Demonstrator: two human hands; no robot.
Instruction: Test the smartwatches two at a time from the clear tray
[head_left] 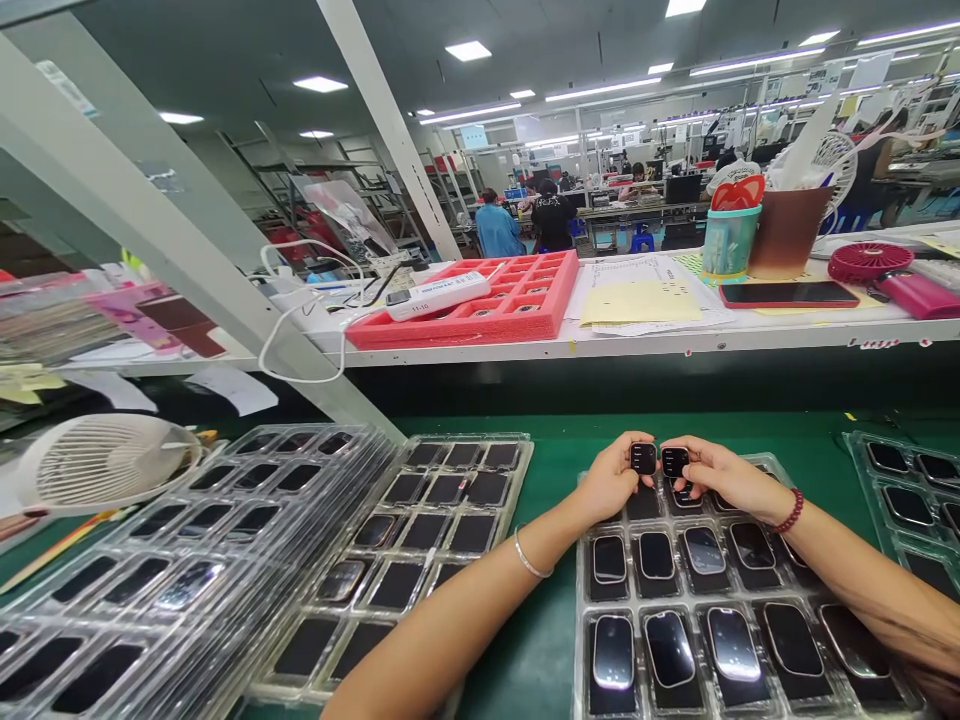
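Observation:
My left hand (611, 480) grips a smartwatch body (643, 459) with a lit dark screen showing lines of text. Close beside it, my right hand (712, 474) pinches a second smartwatch body (674, 462), its screen lit in the same way. Both are held upright, side by side, above the far end of a clear plastic tray (581, 640). Rows of watch bodies, such as one with a glossy face (733, 643), lie in that tray's pockets. Another lit watch shows just below my right fingers, partly hidden by them.
Left of my arm lie a clear tray (525, 450) with dark pockets and a tall stack of filled trays (217, 520). More watches sit in a tray (855, 450) at far right. A shelf (637, 340) crosses ahead, bearing a red foam tray (566, 290), cups and a phone (789, 294).

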